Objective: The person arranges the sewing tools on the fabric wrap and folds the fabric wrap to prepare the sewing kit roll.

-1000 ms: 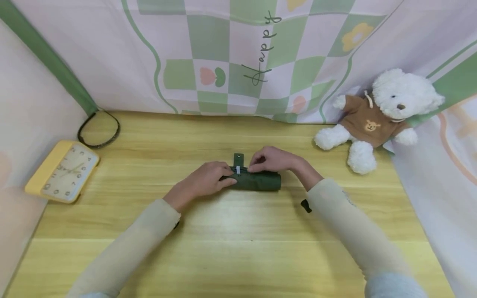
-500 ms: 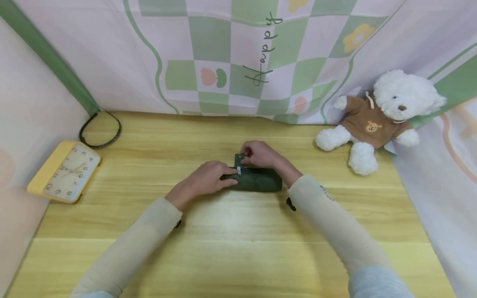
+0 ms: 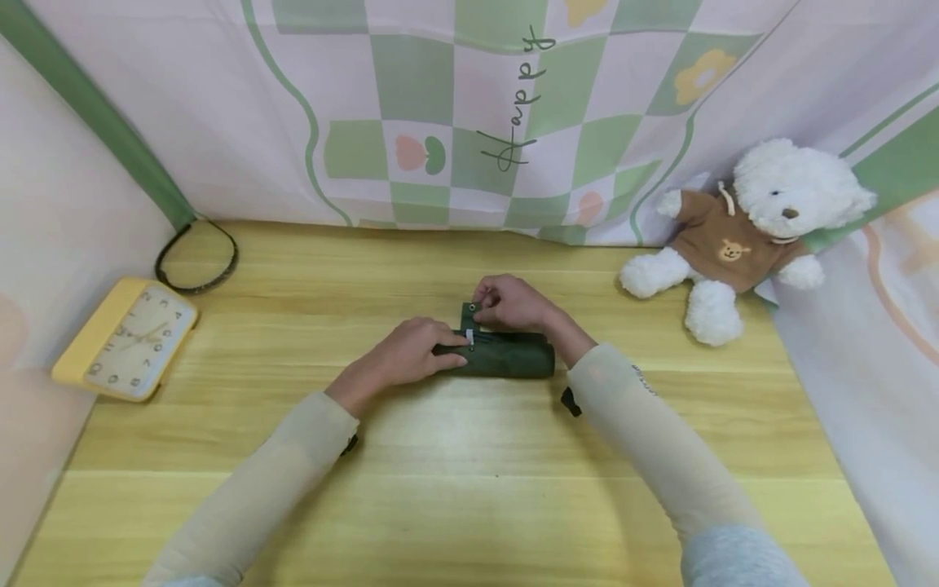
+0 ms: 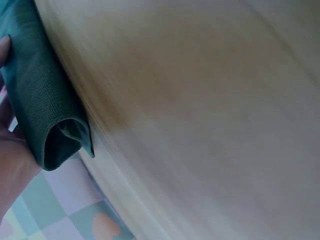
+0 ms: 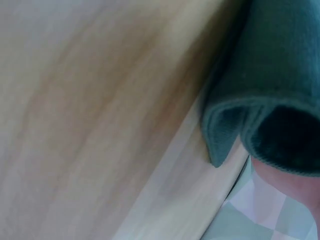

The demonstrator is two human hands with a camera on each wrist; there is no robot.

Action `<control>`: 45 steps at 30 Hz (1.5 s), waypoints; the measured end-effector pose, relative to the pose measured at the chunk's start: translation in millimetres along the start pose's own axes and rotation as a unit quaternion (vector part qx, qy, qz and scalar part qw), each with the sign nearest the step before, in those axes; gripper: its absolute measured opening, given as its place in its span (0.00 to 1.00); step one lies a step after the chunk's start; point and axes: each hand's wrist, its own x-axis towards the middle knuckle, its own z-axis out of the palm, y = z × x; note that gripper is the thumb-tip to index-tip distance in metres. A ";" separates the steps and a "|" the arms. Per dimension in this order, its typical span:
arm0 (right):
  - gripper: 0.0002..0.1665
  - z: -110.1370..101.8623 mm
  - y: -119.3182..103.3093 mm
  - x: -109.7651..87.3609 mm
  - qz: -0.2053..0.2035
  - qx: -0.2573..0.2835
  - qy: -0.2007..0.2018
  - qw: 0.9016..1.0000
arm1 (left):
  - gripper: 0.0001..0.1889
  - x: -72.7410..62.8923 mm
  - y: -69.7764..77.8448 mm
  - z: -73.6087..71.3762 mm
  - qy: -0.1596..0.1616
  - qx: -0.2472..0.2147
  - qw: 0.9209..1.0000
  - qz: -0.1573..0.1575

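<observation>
A dark green rolled fabric bundle [image 3: 513, 356] lies across the middle of the wooden table in the head view. My left hand [image 3: 407, 350] holds its left end, thumb in front and fingers over the top near a small white tag [image 3: 470, 336]. A short green strap with a metal snap [image 3: 468, 316] sticks out behind the roll. My right hand [image 3: 513, 302] pinches this strap between thumb and fingers. Both wrist views show an open, hollow end of the cloth roll [image 4: 42, 90]; in the right one, part of my right hand [image 5: 295, 187] appears beyond it.
On the left stands a yellow clock [image 3: 132, 338], with a dark thin loop [image 3: 196, 285] behind it. A white teddy bear in a brown top [image 3: 734, 236] sits at the back right. A checked curtain [image 3: 484, 106] hangs along the table's [image 3: 469, 505] back edge.
My right hand has moved left and slightly back, from the top of the roll to the snap strap, and now pinches it. The left hand stays on the roll.
</observation>
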 end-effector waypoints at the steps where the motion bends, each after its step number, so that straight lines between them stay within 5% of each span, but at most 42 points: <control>1: 0.12 0.1 0.8 0.3 -0.001 0.006 0.000 1.000 | 0.19 -0.2 -0.2 0.1 0.002 -0.004 1.000 0.000; 19: 0.10 0.0 3.6 -13.4 -0.004 0.057 0.022 0.998 | 0.18 -0.6 1.9 1.8 0.016 -0.019 0.999 -0.028; 38: 0.08 4.9 -8.8 -36.4 -0.051 0.083 0.014 0.995 | 0.18 -3.0 2.4 3.8 0.041 -0.002 0.998 -0.048; 45: 0.06 11.7 -9.0 -45.7 -0.099 0.064 0.020 0.993 | 0.17 -2.9 3.2 3.3 0.044 -0.005 0.998 -0.048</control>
